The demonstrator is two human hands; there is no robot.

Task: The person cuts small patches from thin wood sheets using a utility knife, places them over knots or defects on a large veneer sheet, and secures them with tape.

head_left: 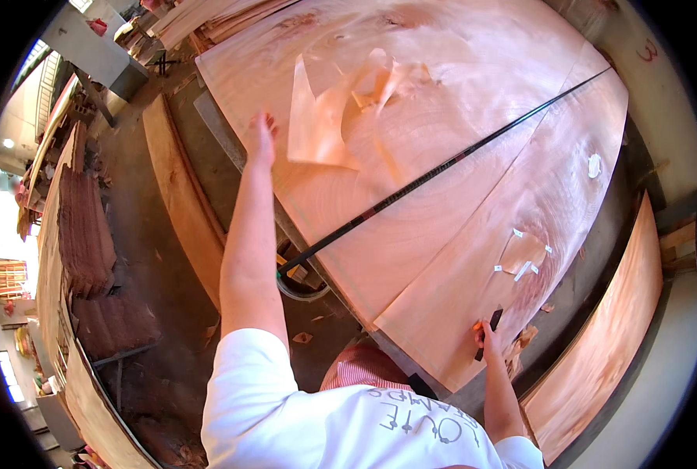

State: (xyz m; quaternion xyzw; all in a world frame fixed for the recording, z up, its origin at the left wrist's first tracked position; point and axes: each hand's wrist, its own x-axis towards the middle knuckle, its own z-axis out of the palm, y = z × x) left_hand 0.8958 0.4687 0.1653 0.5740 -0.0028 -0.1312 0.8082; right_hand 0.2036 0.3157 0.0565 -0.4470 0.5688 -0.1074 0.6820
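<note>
A broad stack of pinkish wood veneer sheets (442, 219) lies in front of me. My left hand (262, 139) reaches far out over its left edge, fingers extended and holding nothing visible. Beside that hand, torn, curled veneer scraps (317, 125) rest on the sheet. Down at the near right corner my right hand (485, 338) is closed around a slim black tool with an orange part, which looks like a utility knife (496, 319). A veneer patch (523, 252) with small white tape pieces around it sits just beyond this hand.
A long black straightedge (419, 184) runs diagonally across the sheets. Long boards (178, 187) lie on the floor at left, near stacked brown veneer (85, 234). Another veneer sheet (598, 352) leans along the right wall. A white oval piece (594, 166) lies toward the right edge.
</note>
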